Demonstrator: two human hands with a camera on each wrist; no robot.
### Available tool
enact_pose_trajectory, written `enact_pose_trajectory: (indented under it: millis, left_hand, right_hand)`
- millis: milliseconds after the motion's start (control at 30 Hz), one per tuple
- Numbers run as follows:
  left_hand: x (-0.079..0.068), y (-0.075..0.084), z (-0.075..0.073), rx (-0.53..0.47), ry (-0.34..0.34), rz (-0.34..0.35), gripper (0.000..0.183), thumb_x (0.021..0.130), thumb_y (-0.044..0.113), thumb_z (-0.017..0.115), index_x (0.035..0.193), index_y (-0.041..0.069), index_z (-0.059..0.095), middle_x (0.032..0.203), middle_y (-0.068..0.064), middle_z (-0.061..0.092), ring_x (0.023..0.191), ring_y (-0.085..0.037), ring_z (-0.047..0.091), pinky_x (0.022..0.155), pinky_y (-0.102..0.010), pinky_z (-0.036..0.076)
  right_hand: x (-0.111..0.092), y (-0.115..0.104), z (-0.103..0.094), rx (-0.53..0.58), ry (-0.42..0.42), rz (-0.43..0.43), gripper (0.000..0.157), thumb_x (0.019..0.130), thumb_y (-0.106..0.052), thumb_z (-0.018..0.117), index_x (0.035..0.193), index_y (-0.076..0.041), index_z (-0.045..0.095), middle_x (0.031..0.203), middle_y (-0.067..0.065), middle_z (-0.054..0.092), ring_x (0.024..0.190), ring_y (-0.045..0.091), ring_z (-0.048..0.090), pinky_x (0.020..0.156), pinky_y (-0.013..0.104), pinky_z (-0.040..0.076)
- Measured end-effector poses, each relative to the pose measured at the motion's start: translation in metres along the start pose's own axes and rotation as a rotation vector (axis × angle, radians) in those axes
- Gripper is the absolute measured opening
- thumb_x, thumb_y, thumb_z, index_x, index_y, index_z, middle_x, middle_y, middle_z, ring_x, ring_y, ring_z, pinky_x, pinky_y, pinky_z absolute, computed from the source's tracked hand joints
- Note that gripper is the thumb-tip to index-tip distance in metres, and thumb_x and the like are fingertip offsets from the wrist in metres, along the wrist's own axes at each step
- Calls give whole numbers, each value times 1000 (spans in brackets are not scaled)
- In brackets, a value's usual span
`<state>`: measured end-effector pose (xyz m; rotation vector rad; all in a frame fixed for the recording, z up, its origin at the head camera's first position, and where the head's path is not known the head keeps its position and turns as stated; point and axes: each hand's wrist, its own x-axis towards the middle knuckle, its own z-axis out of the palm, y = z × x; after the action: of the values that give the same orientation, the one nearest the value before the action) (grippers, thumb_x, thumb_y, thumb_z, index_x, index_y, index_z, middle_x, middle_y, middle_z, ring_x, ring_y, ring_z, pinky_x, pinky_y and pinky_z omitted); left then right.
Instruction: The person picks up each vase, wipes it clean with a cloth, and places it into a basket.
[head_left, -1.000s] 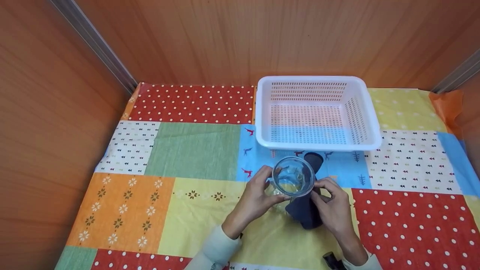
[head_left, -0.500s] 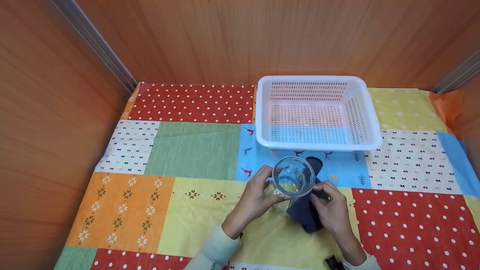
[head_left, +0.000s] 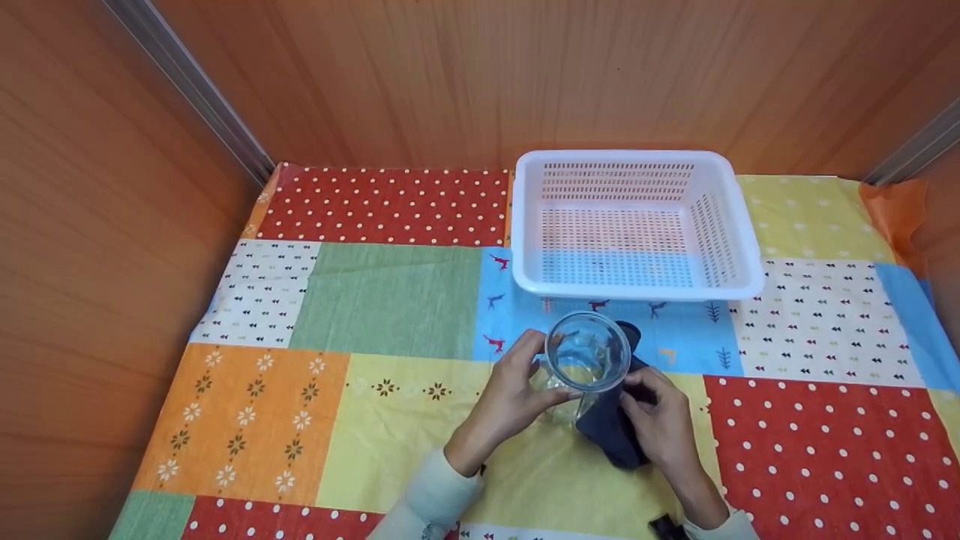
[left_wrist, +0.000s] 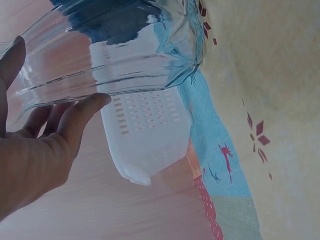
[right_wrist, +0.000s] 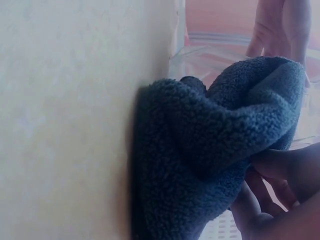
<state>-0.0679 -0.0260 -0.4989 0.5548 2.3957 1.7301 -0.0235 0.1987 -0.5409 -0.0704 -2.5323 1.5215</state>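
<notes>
A clear glass jar (head_left: 587,352) stands upright on the yellow patch of cloth, its round mouth facing up. My left hand (head_left: 506,397) grips it from the left, thumb in front and fingers round the far side; the left wrist view shows its ribbed glass wall (left_wrist: 125,75). Against the jar's right side my right hand (head_left: 664,416) pinches a dark blue fluffy cloth (head_left: 611,431). In the right wrist view the cloth (right_wrist: 200,145) hangs in thick folds and hides part of the jar. One end of the cloth shows behind the jar.
Behind the jar stands a white perforated plastic basket (head_left: 637,292) with nothing in it. A patchwork tablecloth (head_left: 390,300) covers the table. Wooden panels (head_left: 480,82) close off the back and sides. A small black object (head_left: 666,527) is at the right wrist.
My right hand has moved slightly down and toward me along the jar's side, drawing the cloth with it. Less of the cloth's far end shows. Left hand and jar have stayed put.
</notes>
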Motion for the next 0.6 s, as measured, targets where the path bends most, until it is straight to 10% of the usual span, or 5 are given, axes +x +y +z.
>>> enact_pose_trajectory:
  millis: [600]
  left_hand:
    - [-1,0,0,0,-1,9,56,82,8,91,129,14,61,125,-2,61,125,-31,61,105,-47,55]
  right_hand:
    - [6,-34,-9,137,34,-115,19,87,18,74,96,1,75,96,0,67,95,5,64,83,17,57]
